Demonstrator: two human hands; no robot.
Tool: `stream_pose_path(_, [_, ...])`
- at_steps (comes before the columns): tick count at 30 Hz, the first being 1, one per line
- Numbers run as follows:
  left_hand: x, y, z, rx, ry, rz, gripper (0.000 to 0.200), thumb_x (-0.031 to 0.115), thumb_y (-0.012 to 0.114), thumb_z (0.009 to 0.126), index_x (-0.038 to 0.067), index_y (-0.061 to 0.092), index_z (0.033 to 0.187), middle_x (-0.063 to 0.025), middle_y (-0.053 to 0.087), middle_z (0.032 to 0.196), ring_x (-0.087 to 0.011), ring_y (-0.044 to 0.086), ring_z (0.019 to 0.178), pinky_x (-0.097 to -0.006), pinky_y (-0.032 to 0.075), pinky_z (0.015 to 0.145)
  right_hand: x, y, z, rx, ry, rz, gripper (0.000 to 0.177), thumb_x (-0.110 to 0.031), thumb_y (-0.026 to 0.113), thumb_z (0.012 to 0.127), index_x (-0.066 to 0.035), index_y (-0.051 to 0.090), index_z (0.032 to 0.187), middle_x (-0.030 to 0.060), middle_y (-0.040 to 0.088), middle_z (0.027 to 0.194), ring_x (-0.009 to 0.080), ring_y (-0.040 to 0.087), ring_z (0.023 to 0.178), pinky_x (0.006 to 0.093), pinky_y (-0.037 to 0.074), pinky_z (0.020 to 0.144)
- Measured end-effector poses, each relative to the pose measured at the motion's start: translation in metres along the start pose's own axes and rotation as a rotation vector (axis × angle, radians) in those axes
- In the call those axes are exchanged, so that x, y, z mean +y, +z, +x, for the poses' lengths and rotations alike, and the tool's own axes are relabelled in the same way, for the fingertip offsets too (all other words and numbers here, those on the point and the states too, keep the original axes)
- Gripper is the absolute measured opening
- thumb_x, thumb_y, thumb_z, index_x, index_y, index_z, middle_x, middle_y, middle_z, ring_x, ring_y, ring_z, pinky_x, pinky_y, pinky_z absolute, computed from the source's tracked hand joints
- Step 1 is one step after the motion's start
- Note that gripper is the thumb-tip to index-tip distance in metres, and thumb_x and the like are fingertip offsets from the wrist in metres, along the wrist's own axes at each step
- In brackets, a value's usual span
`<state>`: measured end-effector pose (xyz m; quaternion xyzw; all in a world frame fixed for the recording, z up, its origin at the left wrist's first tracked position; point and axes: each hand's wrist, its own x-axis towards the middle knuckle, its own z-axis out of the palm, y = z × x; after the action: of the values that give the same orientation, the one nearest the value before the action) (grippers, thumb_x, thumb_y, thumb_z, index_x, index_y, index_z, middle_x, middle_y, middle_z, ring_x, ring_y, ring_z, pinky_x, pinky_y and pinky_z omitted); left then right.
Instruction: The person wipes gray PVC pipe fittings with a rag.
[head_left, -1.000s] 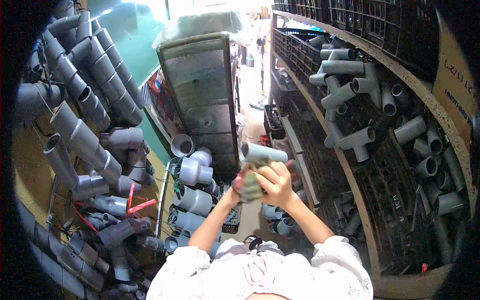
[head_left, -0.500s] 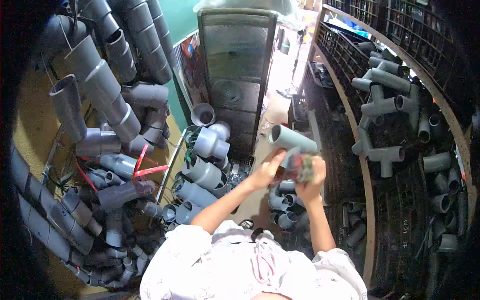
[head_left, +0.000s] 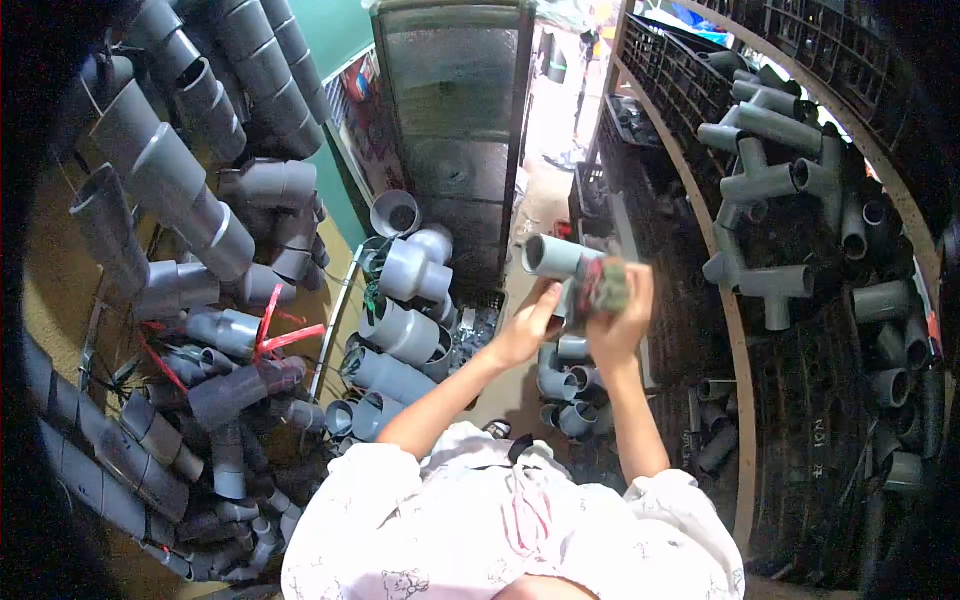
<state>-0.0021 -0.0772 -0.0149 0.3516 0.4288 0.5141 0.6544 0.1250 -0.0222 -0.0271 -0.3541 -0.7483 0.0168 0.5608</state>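
A grey plastic pipe tee point(head_left: 555, 257) is held up in front of me, its open end facing left. My left hand point(head_left: 524, 333) is closed on the tee's lower branch, thumb up along it. My right hand point(head_left: 624, 325) is closed around a bunched red and green cloth point(head_left: 606, 287), blurred by motion. The cloth is pressed against the right part of the tee and hides that part. Below my hands, several grey pipe fittings point(head_left: 573, 418) are stacked near the floor.
Large grey couplings point(head_left: 415, 270) stand stacked left of my arms. More fittings hang on the left wall point(head_left: 55, 230). Straight ahead is a dark framed panel point(head_left: 450, 120). On the right, a shelf with black crates holds grey tees point(head_left: 775, 283). A narrow walkway point(head_left: 545, 200) runs ahead.
The cloth in my right hand has shifted over the tee, covering more of its right end. The tee has moved slightly left and up in view, and the camera view has shifted slightly.
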Motion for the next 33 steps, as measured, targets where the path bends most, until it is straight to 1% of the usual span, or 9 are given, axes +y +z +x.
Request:
stream_pose_path(3, [-0.082, -0.038, 0.048, -0.087, 0.553, 0.424, 0.048, 0.005, 0.039, 0.081, -0.005, 0.023, 0.125, -0.0189, 0.029, 0.128, -0.0253, 0.03, 0.118, -0.0341, 0.023, 0.099, -0.02, 0.005, 0.021, 0.064, -0.046, 0.066, 0.031, -0.015, 0.05, 0.059, 0.002, 0.052, 0.086, 0.0159, 0.046, 0.084, 0.033, 0.045, 0.08, 0.0401, 0.037, 0.07])
stream_pose_path(8, [-0.052, -0.051, 0.032, -0.555, 0.473, -0.175, 0.049, 0.03, 0.042, 0.086, 0.002, 0.029, 0.124, -0.0058, 0.04, 0.12, -0.0141, 0.039, 0.11, -0.0309, 0.035, 0.09, -0.031, 0.001, -0.014, -0.1, -0.226, 0.014, 0.031, -0.015, 0.058, 0.054, -0.001, 0.052, 0.082, 0.0133, 0.046, 0.081, 0.0299, 0.044, 0.074, 0.0379, 0.036, 0.064])
stream_pose_path(11, [-0.026, -0.032, 0.026, -0.126, 0.531, 0.346, 0.045, 0.034, 0.029, 0.09, 0.006, 0.029, 0.125, -0.0043, 0.041, 0.118, -0.0122, 0.042, 0.105, -0.0274, 0.039, 0.084, 0.0, 0.001, -0.026, 0.009, -0.256, 0.026, 0.034, -0.02, 0.064, 0.049, -0.005, 0.056, 0.078, 0.01, 0.046, 0.077, 0.0288, 0.043, 0.071, 0.0373, 0.034, 0.06])
stream_pose_path(12, [-0.017, -0.023, 0.012, -0.134, 0.158, 0.054, 0.045, 0.035, 0.03, 0.09, 0.008, 0.028, 0.126, -0.0044, 0.043, 0.112, -0.0111, 0.045, 0.098, -0.0247, 0.041, 0.078, 0.005, 0.001, -0.018, 0.046, -0.227, -0.01, 0.034, -0.019, 0.064, 0.05, -0.004, 0.056, 0.079, 0.0102, 0.045, 0.077, 0.0287, 0.043, 0.072, 0.0373, 0.034, 0.06])
stream_pose_path(21, [-0.044, -0.054, 0.037, -0.396, 0.618, 0.372, 0.037, 0.026, 0.037, 0.088, 0.008, 0.035, 0.121, -0.0072, 0.045, 0.114, -0.0158, 0.043, 0.105, -0.0304, 0.034, 0.091, -0.029, 0.0, 0.012, -0.144, -0.254, 0.04, 0.033, -0.009, 0.056, 0.047, -0.002, 0.055, 0.079, 0.0121, 0.046, 0.079, 0.0292, 0.044, 0.07, 0.0368, 0.034, 0.061])
stream_pose_path(26, [-0.035, -0.04, 0.027, -0.098, 0.195, 0.27, 0.043, 0.036, 0.032, 0.088, 0.006, 0.035, 0.119, -0.0088, 0.039, 0.119, -0.0161, 0.04, 0.108, -0.0317, 0.04, 0.085, -0.004, 0.0, 0.002, -0.072, 0.07, 0.06, 0.03, -0.006, 0.052, 0.053, -0.001, 0.053, 0.083, 0.014, 0.047, 0.08, 0.0329, 0.045, 0.075, 0.0394, 0.036, 0.066])
stream_pose_path(29, [-0.072, -0.056, 0.04, -0.224, 0.247, 0.305, 0.04, 0.026, 0.04, 0.086, 0.005, 0.034, 0.119, -0.0102, 0.033, 0.125, -0.0182, 0.038, 0.11, -0.0333, 0.042, 0.083, -0.002, 0.005, 0.016, -0.073, 0.169, 0.141, 0.022, -0.001, 0.048, 0.058, 0.002, 0.05, 0.08, 0.0156, 0.046, 0.08, 0.0337, 0.044, 0.077, 0.0392, 0.036, 0.068])
stream_pose_path(31, [-0.085, -0.068, 0.055, -0.264, 0.956, 0.758, 0.046, 0.009, 0.052, 0.075, 0.002, 0.037, 0.117, -0.0104, 0.034, 0.124, -0.0202, 0.038, 0.112, -0.034, 0.041, 0.082, -0.012, 0.008, 0.021, -0.067, 0.08, 0.102, 0.023, -0.005, 0.051, 0.057, 0.002, 0.049, 0.079, 0.0161, 0.045, 0.08, 0.0341, 0.044, 0.075, 0.039, 0.036, 0.067])
stream_pose_path(33, [-0.083, -0.07, 0.051, -0.304, 0.649, 0.432, 0.042, 0.008, 0.05, 0.076, 0.001, 0.039, 0.116, -0.0105, 0.04, 0.119, -0.0199, 0.039, 0.11, -0.0338, 0.04, 0.083, -0.022, 0.005, 0.013, -0.123, -0.003, 0.069, 0.028, -0.009, 0.054, 0.055, 0.002, 0.05, 0.08, 0.0152, 0.045, 0.08, 0.0336, 0.045, 0.076, 0.0387, 0.036, 0.067])
